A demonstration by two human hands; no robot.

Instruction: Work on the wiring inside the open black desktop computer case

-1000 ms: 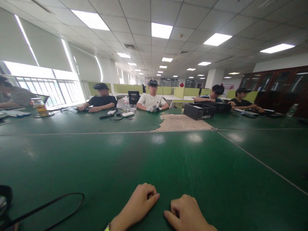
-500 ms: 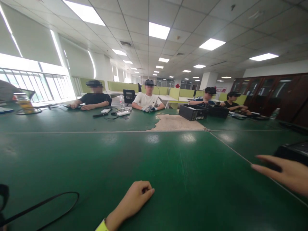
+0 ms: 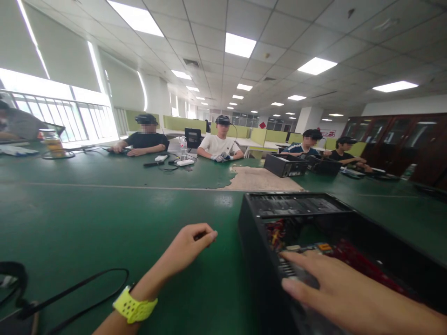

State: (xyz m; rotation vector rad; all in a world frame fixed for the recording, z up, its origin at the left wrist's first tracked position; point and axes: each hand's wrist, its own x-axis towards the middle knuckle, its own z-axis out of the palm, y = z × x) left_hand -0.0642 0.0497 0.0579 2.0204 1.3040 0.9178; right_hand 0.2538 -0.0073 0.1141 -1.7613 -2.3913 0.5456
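An uncovered black computer case lies on the green table at the right, its inside facing up. Red and yellow wires and a red circuit board show within it. My right hand reaches over the case, thumb and fingers apart, the fingertips close to the left inner edge. Whether they touch it I cannot tell. Left of the case, my left hand is loosely curled above the table with nothing visible in it. A yellow watch band circles that wrist.
A black cable loops at the lower left. Across the table several people sit, with another open black case, a plastic bottle and white devices. A jar of amber liquid stands far left.
The computer case has come from the right edge to in front of me. My right hand has moved left over it. My left hand has lifted slightly, and the view has turned a little left.
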